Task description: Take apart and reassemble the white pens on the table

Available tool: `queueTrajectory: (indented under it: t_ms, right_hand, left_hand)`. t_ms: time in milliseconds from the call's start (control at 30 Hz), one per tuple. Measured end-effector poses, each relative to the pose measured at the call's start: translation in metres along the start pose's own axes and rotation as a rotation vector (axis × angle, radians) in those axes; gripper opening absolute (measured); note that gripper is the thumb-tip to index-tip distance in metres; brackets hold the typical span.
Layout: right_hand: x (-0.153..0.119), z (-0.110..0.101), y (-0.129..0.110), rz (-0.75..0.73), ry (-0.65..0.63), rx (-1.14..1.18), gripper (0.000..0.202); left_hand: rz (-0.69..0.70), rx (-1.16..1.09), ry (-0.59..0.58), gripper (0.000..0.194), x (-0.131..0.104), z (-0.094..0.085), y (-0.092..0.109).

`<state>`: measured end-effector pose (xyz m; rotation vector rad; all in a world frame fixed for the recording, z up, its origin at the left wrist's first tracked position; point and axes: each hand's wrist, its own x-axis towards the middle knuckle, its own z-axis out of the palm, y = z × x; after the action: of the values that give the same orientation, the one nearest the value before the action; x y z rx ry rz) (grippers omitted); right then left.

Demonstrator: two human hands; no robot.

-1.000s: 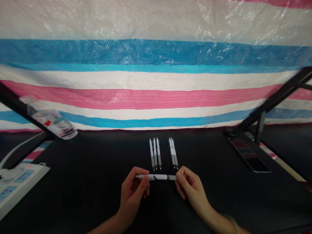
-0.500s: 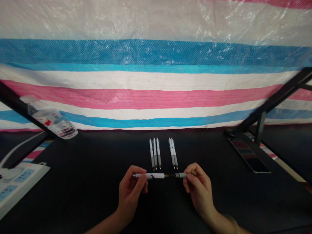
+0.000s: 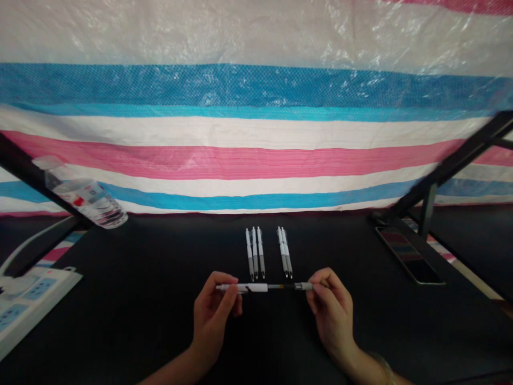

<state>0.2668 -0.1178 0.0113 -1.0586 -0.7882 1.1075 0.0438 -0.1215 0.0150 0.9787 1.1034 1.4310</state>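
Observation:
My left hand point(image 3: 216, 310) pinches the white barrel of a pen point(image 3: 256, 287), thumb and fingers closed around it near the clip. My right hand point(image 3: 332, 307) is closed on the pen's grey grip section point(image 3: 303, 286). Between the two parts a thin ink refill point(image 3: 280, 286) shows, its near end inside the white barrel and its other end leading into the grip section. Beyond the hands lie three white-and-grey pens point(image 3: 255, 254) side by side, and to their right a pair of similar pens point(image 3: 285, 252), tips toward me.
On the black table point(image 3: 160, 267), a phone point(image 3: 409, 255) lies at right beside a black stand leg point(image 3: 427, 211). A clear water bottle point(image 3: 90, 202) leans at the back left. A white power strip point(image 3: 36, 305) sits at the left edge. A striped sheet point(image 3: 256, 160) hangs behind.
My hands have moved slightly apart, the right one further right with the grip section. More of the refill shows between the barrel and grip.

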Motion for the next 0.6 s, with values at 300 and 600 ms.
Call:
queueTrajectory:
  t_ms: [300, 600]
  right_hand:
    - [-0.003, 0.007, -0.005, 0.062, -0.298, -0.132, 0.021]
    - [-0.011, 0.011, -0.005, -0.03, -0.464, -0.4, 0.022]
  left_hand:
    - [-0.006, 0.044, -0.04, 0.022, 0.0, 0.004, 0.003]
    - [-0.013, -0.004, -0.052, 0.018, -0.003, 0.002, 0.0]
